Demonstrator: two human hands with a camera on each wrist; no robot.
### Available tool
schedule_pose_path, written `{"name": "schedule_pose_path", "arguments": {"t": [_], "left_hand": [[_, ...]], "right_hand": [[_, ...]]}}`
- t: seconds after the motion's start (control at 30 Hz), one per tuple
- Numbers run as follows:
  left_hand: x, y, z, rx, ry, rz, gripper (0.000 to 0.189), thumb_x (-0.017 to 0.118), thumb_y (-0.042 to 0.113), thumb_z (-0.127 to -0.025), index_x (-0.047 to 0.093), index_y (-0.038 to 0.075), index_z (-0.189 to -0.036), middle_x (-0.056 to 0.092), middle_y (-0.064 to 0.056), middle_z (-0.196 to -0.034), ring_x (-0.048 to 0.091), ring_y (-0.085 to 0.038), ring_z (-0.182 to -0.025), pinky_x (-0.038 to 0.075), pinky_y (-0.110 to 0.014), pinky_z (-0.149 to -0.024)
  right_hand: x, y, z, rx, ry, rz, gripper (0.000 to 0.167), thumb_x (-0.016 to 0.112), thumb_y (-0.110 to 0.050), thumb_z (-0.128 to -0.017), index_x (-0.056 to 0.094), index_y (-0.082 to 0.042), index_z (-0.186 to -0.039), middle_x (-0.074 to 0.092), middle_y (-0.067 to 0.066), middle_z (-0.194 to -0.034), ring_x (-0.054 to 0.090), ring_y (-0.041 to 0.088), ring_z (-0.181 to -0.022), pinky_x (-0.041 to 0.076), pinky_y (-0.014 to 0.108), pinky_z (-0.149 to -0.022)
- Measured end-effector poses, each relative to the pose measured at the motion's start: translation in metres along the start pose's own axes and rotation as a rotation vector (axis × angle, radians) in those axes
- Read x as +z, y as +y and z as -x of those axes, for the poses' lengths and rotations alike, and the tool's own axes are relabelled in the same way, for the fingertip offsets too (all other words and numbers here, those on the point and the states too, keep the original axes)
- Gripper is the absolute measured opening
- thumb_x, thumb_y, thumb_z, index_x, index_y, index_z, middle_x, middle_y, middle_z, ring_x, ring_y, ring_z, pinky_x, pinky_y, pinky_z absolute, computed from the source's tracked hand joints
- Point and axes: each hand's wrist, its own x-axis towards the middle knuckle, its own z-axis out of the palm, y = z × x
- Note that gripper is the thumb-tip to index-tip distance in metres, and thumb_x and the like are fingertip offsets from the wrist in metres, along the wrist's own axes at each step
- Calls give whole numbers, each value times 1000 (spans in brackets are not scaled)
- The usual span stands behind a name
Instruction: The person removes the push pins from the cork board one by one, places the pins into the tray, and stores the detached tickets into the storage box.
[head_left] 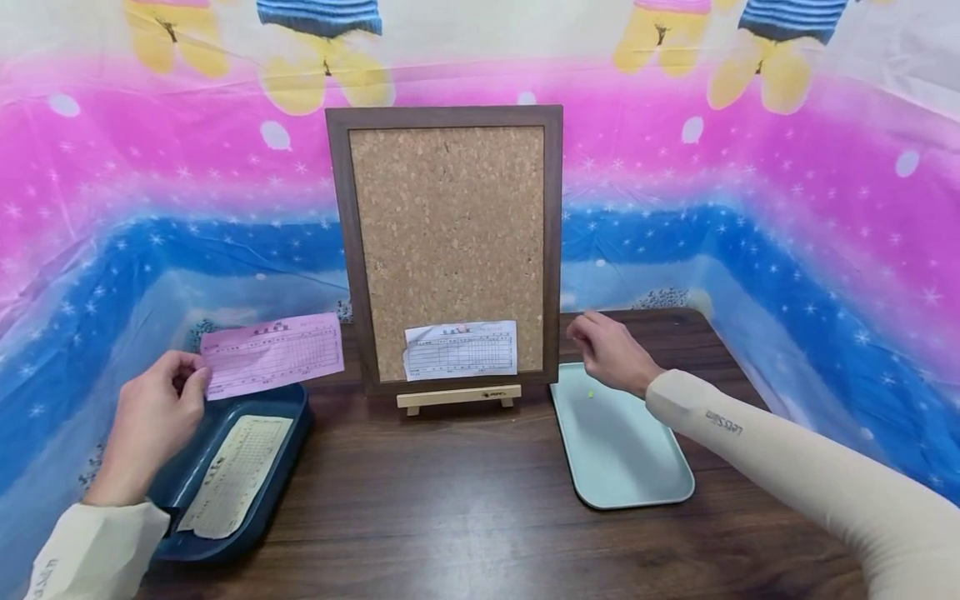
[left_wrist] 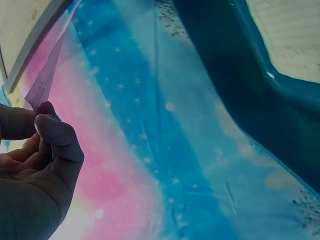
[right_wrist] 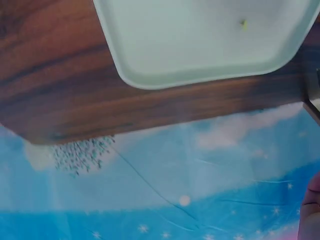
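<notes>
In the head view my left hand [head_left: 157, 408] pinches the left edge of a pink printed form [head_left: 273, 354] between thumb and fingers. The form is raised above a dark blue tray [head_left: 296, 417]. In the left wrist view the pink form [left_wrist: 47, 82] shows nearly edge-on. My right hand [head_left: 615, 346] hovers over the far end of a pale green tray [head_left: 630, 458], fingers bent toward the corkboard [head_left: 453, 208]; I cannot tell whether its fingertips hold anything. A white printed form [head_left: 461, 350] lies against the board's lower part, with a small pinkish spot at its top edge.
A cream printed form [head_left: 236, 475] lies in the blue tray. One tiny yellow-green piece [head_left: 590, 394] sits in the pale tray. The framed board stands upright on a small wooden easel [head_left: 459, 398] on the brown table [head_left: 420, 500]. Patterned cloth [head_left: 637, 167] hangs behind and along both sides.
</notes>
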Motion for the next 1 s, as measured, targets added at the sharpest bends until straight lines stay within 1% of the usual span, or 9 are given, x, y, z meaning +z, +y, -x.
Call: {"name": "schedule_pose_path", "arguments": {"t": [0.1, 0.17, 0.3, 0.43, 0.67, 0.83, 1.0], "left_hand": [[-2, -9, 5, -16, 4, -13, 14, 51, 7, -95, 54, -6, -101, 54, -17, -80, 46, -27, -64, 35, -28, -48], [-3, -16, 8, -31, 4, -14, 15, 50, 7, -95, 54, -7, -101, 54, -18, -79, 46, -27, -62, 35, -28, -46], [-4, -28, 11, -39, 30, -20, 14, 51, 6, -94, 54, -8, -99, 54, -18, -77, 45, -25, -59, 33, -26, -44], [-4, -39, 15, -49, 36, -28, 15, 52, 5, -93, 55, -9, -96, 54, -17, -73, 44, -22, -56, 32, -26, -44], [-2, -55, 30, -88, 21, -70, 17, 52, 6, -89, 54, -10, -95, 56, -17, -74, 45, -22, -57, 32, -25, -46], [0, -62, 42, -149, -25, -75, 26, 52, 6, -86, 49, -12, -104, 58, -20, -77, 48, -20, -57, 34, -26, -45], [0, -62, 50, -218, -39, -76, 39, 52, 4, -83, 41, -11, -117, 60, -19, -73, 48, -18, -51, 34, -30, -43]], "right_hand": [[6, 5, 6, 59, 2, -14, 19, 55, 4, -88, 63, -9, -100, 59, 6, -95, 55, 17, -82, 48, 37, -74], [9, 8, 10, 80, 6, -13, 18, 55, 4, -89, 63, -8, -100, 59, 7, -95, 55, 18, -83, 48, 38, -74], [16, 12, 15, 80, 19, 0, 16, 55, 5, -89, 64, -6, -96, 57, 6, -92, 55, 19, -82, 47, 39, -73], [21, 15, 18, 73, 21, 0, 17, 54, 6, -89, 64, -6, -95, 57, 6, -90, 55, 19, -80, 47, 38, -72], [29, 16, 22, 96, -32, -22, 20, 55, 7, -85, 66, -7, -93, 58, 4, -88, 53, 16, -75, 47, 34, -67], [38, 21, 24, 72, -55, -25, 19, 56, 7, -82, 68, -4, -91, 57, 4, -83, 51, 15, -70, 45, 34, -65], [48, 24, 28, 70, -102, -32, 21, 55, 10, -77, 68, -3, -88, 54, -1, -78, 49, 13, -67, 44, 32, -63]]}}
